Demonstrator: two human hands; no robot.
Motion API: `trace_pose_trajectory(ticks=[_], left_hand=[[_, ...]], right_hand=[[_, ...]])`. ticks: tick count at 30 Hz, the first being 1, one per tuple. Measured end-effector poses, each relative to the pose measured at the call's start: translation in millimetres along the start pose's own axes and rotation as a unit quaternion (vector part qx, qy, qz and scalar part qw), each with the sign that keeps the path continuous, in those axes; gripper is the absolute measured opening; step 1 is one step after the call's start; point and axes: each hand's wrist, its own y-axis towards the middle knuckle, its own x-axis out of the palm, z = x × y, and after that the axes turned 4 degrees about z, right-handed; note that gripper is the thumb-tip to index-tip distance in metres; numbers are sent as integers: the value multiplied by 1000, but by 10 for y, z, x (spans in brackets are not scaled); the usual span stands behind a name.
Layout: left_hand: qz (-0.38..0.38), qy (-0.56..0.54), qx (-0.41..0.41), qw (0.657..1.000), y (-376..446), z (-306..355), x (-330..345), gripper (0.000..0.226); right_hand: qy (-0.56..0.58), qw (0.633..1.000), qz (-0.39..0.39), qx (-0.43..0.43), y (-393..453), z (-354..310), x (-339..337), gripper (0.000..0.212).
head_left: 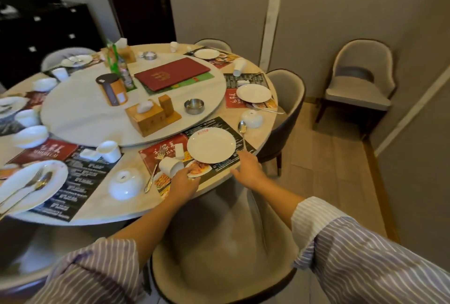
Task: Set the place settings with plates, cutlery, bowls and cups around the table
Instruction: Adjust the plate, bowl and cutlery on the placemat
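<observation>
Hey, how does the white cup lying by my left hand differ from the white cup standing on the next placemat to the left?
The white cup by the left hand lies tipped on its side, mouth toward the table edge; the white cup on the next placemat stands upright. The tipped one touches a silver fork; the upright one sits beside a small white rest. Both are plain white and handleless.

Dim, warm indoor light; soft overall focus, blurred left edge, wide-angle bending toward the borders.
</observation>
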Motion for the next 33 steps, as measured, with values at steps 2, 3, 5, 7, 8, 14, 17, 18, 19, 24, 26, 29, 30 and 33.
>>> trace_pose_trajectory(ticks=[2,3,5,7,8,14,17,18,19,24,26,29,30,33], left_hand=[[-5,7,-1,1000,17,-37,-14,51],[-14,9,-9,1000,58,-73,-24,52],[-43,25,-14,999,76,-74,-27,57],[-68,45,-6,997,124,-82,6,56],[-80,48,2,996,107,-56,14,56],[-124,-21,46,991,301,-188,178,70],[-123,-61,4,991,444,-213,268,70],[-114,-79,-15,990,517,-167,291,64],[-108,-95,-48,989,594,-142,324,56],[-81,-190,-217,954,898,-48,440,41],[-74,-217,-235,945,992,-30,500,39],[-52,-286,-253,923,1142,41,624,44],[-39,-315,-261,912,1190,65,680,47],[5,-345,-267,900,1276,120,815,52]], right_hand=[[-23,1000,-10,9,60,-17,16,71],[-32,999,-21,10,130,-24,73,77],[-55,998,-31,6,183,-21,147,86],[-80,996,-51,2,265,-2,243,98],[-87,994,-59,0,264,14,246,104],[-111,987,-118,-11,495,184,341,124],[-115,983,-139,-15,669,252,415,125],[-113,983,-146,-20,788,279,455,124],[-105,983,-149,-24,883,287,484,122],[4,991,-137,-5,1223,348,553,109],[43,991,-127,3,1343,364,547,108],[81,991,-109,20,1568,392,560,102],[97,990,-100,23,1666,425,592,99],[141,986,-69,51,1825,472,626,87]])
